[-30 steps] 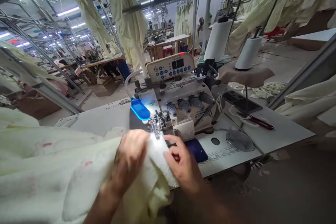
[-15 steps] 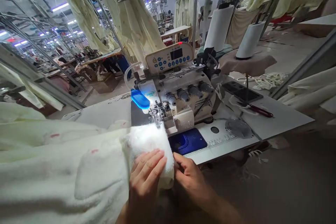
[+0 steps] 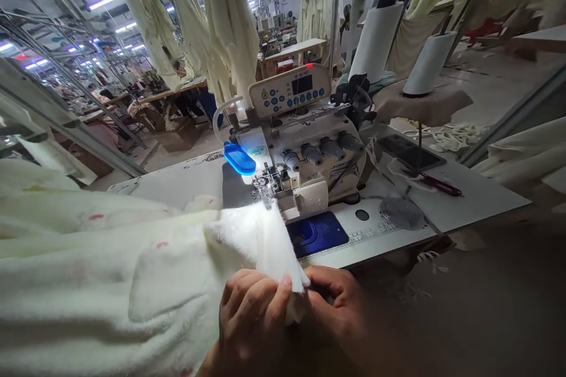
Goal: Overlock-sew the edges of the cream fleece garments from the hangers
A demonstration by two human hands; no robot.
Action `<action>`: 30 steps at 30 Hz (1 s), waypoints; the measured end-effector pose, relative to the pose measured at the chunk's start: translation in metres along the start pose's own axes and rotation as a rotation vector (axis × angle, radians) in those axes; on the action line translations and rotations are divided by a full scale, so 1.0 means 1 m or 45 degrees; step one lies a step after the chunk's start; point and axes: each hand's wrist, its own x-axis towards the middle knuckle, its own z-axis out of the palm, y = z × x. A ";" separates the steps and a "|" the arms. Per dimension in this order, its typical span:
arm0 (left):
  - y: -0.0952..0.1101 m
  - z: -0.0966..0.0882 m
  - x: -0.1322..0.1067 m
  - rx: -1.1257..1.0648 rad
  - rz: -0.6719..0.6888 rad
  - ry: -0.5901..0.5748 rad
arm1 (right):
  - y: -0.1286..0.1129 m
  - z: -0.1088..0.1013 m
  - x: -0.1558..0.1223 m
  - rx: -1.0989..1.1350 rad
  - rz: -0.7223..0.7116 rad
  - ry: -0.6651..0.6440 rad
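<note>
Factory hall across the top of the frame, lit by strip lights at the upper left and hung with pale yellow garments [image 3: 230,23] on rails. Filling the lower left, a heap of cream fleece fabric [image 3: 110,271], draped over the near edge of the white table [image 3: 464,200] and marked with a few small red spots. At lower centre, the left hand [image 3: 252,321], grip closed on a folded corner of that fabric, fingers curled over the top of the fold, thumb hidden beneath. Just above, the corner drawn up into a bright white peak, its tip at the presser foot [image 3: 267,191] of the overlock sewing machine [image 3: 318,159]; touching the foot or merely beside it, impossible to tell. On the machine's left face, a glowing blue lamp cover [image 3: 239,159]; on top, a beige control panel [image 3: 289,89] with blue buttons. Right of the left hand and touching it, the right hand [image 3: 338,306], grip pinched shut on the same corner from the other side, knuckles toward the camera. Just beyond it, set into the table, a dark blue plate [image 3: 316,232]. Farther right, two white thread cones [image 3: 375,41] on a stand behind the machine, and near the table's right end a red-handled tool [image 3: 435,184].
</note>
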 end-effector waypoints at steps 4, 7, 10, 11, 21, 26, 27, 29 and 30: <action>0.006 -0.002 0.005 0.233 -0.029 0.042 | -0.009 -0.007 -0.007 -0.156 -0.203 0.006; 0.008 -0.004 0.006 0.200 -0.083 0.050 | -0.003 -0.014 -0.007 -0.383 -0.482 0.029; 0.010 -0.005 0.005 0.151 -0.108 0.042 | 0.009 -0.017 0.001 -0.629 -0.715 0.246; 0.010 -0.006 0.007 0.134 -0.105 0.038 | 0.012 -0.017 0.006 -0.680 -0.791 0.288; -0.046 0.003 0.023 0.164 -0.334 -0.493 | 0.016 -0.011 0.019 -0.651 -1.064 0.246; -0.027 0.013 0.012 0.128 -0.205 -0.376 | 0.014 -0.012 0.028 -0.673 -1.134 0.322; -0.022 0.016 0.010 0.149 -0.158 -0.309 | 0.013 -0.012 0.030 -0.680 -1.141 0.339; -0.018 0.020 0.005 0.218 -0.105 -0.214 | 0.012 -0.011 0.033 -0.704 -1.147 0.367; -0.019 0.021 0.003 0.250 -0.104 -0.204 | 0.012 -0.011 0.034 -0.712 -1.149 0.382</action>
